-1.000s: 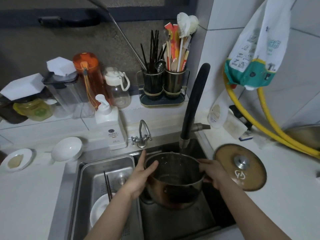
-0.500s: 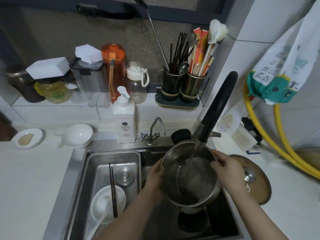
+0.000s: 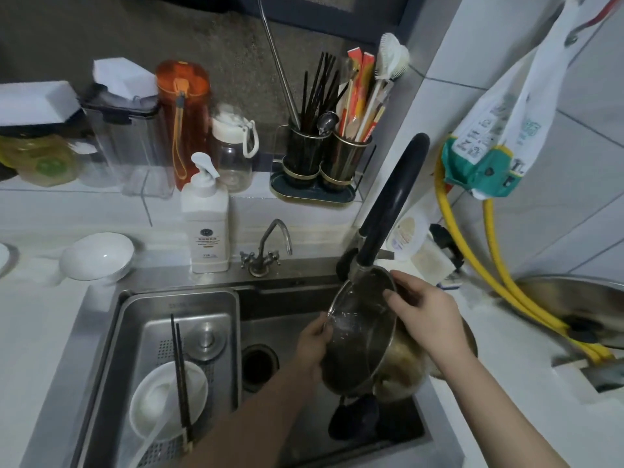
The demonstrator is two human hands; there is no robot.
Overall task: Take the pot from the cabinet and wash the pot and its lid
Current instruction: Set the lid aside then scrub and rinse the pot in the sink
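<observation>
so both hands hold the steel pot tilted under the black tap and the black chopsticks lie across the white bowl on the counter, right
Not quite. The black chopsticks lie across the white bowl inside the steel drain basket in the sink, not on the counter; the head view shows it. The rest holds: the left hand and right hand hold the steel pot tilted under the black tap.

Single head-worn wide-angle view, looking forward and steeply down onto the sink [image 3: 189,298] from close above; forearms enter from the bottom edge. No second view.
</observation>
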